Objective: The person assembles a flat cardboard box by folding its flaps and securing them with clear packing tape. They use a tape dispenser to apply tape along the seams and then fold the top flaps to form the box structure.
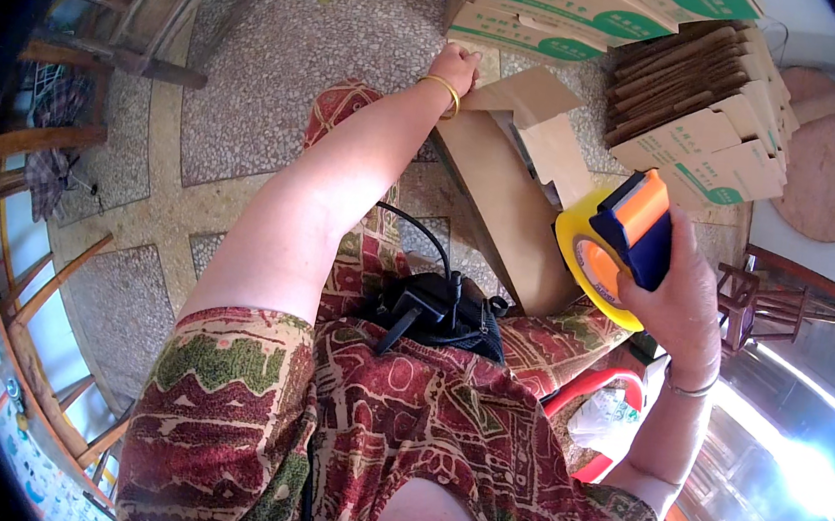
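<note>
the tape dispenser (651,253) is up in the air, over the right side of the long brown box (503,208). the right hand (678,291) has its fingers wrapped round the dark blue part. i think it is held there so the big yellow roll (568,243) can spin without rubbing on the palm. the orange part points up and away from the person.

the box sits in front of the person, with its near end by the knee. maybe the legs help to stop it sliding. its flaps (556,153) stick up on the far right side, so that part is not shut.

the left hand (454,68) is stretched out to the far end of the box. its fingers are curled in, but i can't tell if they pinch the card or just rest there.

past the box, some boxes with green marks (560,28) stand close together. to their right is a pile of flat cardboard (693,111), packed tight, i guess to save room. a black pouch (433,307) with a cable lies on the person's lap, near at hand. a wooden stool (765,309) stands off to the right on the speckled floor (263,95).
</note>
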`<action>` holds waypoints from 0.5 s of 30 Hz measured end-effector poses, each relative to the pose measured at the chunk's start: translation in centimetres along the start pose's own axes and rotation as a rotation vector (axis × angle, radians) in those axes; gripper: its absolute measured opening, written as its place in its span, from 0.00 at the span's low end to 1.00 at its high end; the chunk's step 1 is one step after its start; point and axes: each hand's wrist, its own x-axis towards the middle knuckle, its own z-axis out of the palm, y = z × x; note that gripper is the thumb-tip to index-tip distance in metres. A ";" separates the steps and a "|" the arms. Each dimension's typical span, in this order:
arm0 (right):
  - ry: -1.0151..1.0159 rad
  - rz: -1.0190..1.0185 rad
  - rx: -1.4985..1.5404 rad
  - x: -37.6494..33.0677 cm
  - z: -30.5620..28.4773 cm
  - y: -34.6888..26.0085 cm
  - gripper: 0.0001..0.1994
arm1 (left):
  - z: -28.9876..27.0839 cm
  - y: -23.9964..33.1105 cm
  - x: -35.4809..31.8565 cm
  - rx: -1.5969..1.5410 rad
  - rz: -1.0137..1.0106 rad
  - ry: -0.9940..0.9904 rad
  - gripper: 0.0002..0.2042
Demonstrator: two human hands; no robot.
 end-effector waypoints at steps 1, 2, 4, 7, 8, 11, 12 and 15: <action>-0.013 0.017 -0.006 -0.1 0.4 0.3 0.34 | 0.2 -0.1 0.1 0.001 0.002 -0.009 0.11; -0.038 0.042 0.019 -0.2 0.7 0.5 0.34 | 0.2 -0.5 0.6 0.001 0.007 -0.012 0.11; -0.053 0.063 0.005 -0.2 1.9 1.3 0.35 | -0.1 -1.5 1.9 0.008 0.001 -0.044 0.11; -0.119 0.122 -0.006 0.1 3.1 2.1 0.35 | -0.7 -2.1 2.7 0.084 -0.015 -0.100 0.10; -0.114 0.124 -0.008 0.2 3.1 2.3 0.34 | -0.6 -1.5 2.2 0.146 -0.008 -0.097 0.10; -0.108 0.099 -0.036 0.5 3.1 2.6 0.34 | -0.9 -0.7 1.8 0.288 0.015 -0.120 0.11; -0.108 0.082 -0.051 0.7 3.0 2.5 0.36 | -1.1 -0.7 1.9 0.325 0.023 -0.130 0.12; -0.184 0.085 -0.067 1.4 2.5 1.8 0.35 | -1.2 -0.2 1.8 0.385 0.013 -0.144 0.14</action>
